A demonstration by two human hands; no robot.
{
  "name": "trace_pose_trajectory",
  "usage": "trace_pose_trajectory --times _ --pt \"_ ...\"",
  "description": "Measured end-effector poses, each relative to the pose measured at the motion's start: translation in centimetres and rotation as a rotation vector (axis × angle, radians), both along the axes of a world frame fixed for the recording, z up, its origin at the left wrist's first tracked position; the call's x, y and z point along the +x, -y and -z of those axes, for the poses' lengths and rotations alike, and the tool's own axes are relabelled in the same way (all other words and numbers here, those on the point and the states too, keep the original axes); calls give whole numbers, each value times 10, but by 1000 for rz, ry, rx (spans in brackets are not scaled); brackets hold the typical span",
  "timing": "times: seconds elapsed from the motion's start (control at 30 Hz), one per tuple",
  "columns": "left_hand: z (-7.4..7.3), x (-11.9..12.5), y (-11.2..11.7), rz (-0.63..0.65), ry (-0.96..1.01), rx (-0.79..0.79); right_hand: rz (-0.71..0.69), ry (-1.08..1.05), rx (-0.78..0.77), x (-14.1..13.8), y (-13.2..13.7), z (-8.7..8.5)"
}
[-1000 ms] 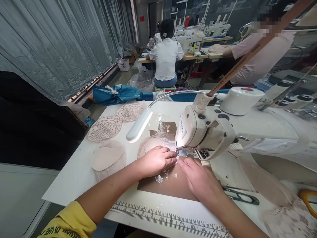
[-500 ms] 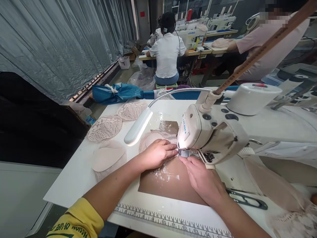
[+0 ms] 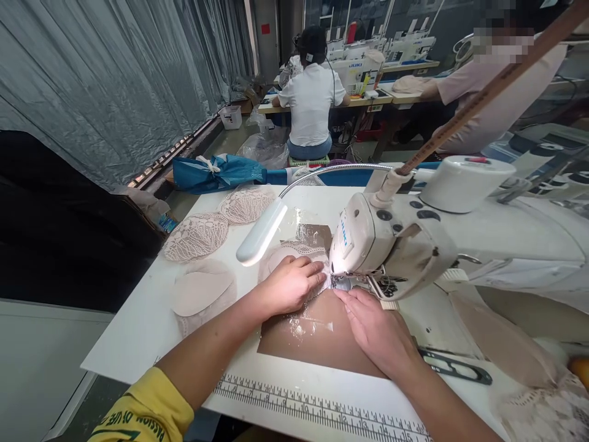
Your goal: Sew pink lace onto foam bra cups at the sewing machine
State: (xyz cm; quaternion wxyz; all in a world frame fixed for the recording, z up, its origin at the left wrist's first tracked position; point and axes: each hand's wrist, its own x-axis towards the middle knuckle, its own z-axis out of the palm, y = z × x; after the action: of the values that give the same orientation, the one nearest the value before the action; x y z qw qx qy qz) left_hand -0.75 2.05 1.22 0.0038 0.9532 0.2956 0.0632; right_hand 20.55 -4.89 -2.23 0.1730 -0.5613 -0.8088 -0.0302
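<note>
A pale pink lace bra cup (image 3: pixel 301 250) lies under the needle end of a white JUKI sewing machine (image 3: pixel 356 236). My left hand (image 3: pixel 294 283) rests on the cup left of the needle, its fingers laid over the lace. Just right of and below the needle, my right hand (image 3: pixel 375 325) has thumb and forefinger pinched together at the cup's near edge; the fingertips partly hide what is between them. Beneath both hands is a brown sheet (image 3: pixel 317 344) with shiny clear tape on it.
Two lace cups (image 3: pixel 196 236) and a smooth cup piece (image 3: pixel 202 293) lie on the white table at left. A lamp (image 3: pixel 262 236) hangs over the work. A printed ruler (image 3: pixel 317 408) runs along the front edge. Lace fabric (image 3: pixel 547 405) lies at right. Co-workers sit beyond.
My left fingers have drawn back slightly from the needle, showing more lace beside it. My right hand keeps nearly the same place. The view has shifted a little.
</note>
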Motion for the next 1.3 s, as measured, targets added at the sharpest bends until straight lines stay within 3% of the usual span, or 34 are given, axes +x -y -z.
trace_pose_trajectory --times 0.27,0.47,0.63,0.9,1.3 --pt "-16 0 26 -73 11 -181 -31 -2 -7 2 1 1" --pt "-15 4 31 21 14 -234 -42 -42 26 2 2 -1" --pt "-14 5 31 12 -42 -239 -73 -75 34 1 3 -6" --pt "-13 -1 28 11 32 -260 -175 -85 35 1 7 -8" --pt "-9 1 26 24 -2 -165 -155 -54 63 -1 6 -8"
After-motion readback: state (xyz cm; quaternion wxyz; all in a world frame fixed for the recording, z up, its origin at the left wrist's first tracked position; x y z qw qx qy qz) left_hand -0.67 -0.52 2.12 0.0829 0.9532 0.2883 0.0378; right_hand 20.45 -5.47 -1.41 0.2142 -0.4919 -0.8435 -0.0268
